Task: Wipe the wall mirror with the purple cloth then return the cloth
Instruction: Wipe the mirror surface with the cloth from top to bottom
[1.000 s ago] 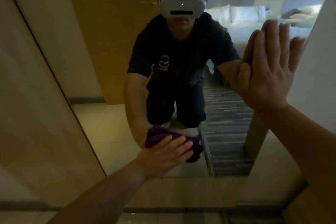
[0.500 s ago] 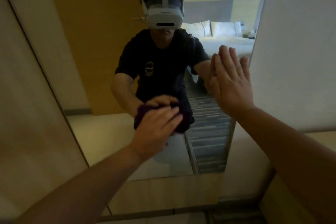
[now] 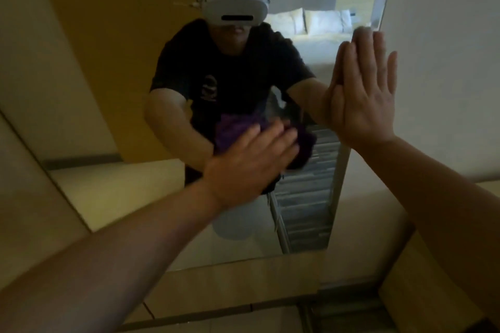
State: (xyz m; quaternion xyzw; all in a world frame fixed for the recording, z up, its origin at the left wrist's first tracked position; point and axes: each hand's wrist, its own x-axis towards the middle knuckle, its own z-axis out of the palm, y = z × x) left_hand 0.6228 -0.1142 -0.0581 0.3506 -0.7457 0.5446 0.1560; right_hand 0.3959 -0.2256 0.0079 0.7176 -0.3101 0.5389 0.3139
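Observation:
The wall mirror (image 3: 130, 192) fills the middle of the view and reflects a person in a dark shirt with a white headset. My left hand (image 3: 251, 162) presses the purple cloth (image 3: 305, 143) flat against the glass near the mirror's middle; most of the cloth is hidden under the palm, and its reflection shows just above the fingers. My right hand (image 3: 365, 97) lies flat on the glass near the mirror's right edge, fingers spread and pointing up, holding nothing.
A pale wall panel (image 3: 443, 62) borders the mirror on the right and a beige panel (image 3: 32, 89) on the left. A wooden ledge (image 3: 238, 281) runs under the mirror. The reflection shows a bed with white pillows and a striped carpet.
My left hand has slid the cloth up and to the right across the glass. My right hand stays flat on the mirror's right side. The head camera has shifted.

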